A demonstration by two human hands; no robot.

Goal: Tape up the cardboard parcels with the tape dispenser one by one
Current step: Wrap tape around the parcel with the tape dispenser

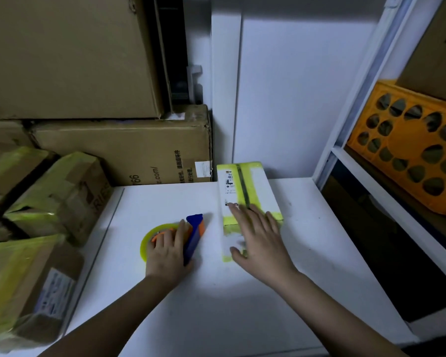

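A small white parcel (252,186) with yellow-green tape along its seam and edges lies on the white table (242,305), long side pointing away from me. My right hand (258,240) rests flat on its near end, fingers spread. To its left lies the blue and orange tape dispenser (195,234) with a yellow-green tape roll (150,237). My left hand (168,251) lies over the dispenser, fingers curled onto roll and handle.
Several taped cardboard parcels (49,202) are piled at the left table edge. Large cardboard boxes (129,150) are stacked behind them. A white shelf frame (350,104) stands at the right, holding an orange crate (407,148). A white wall panel rises behind the table.
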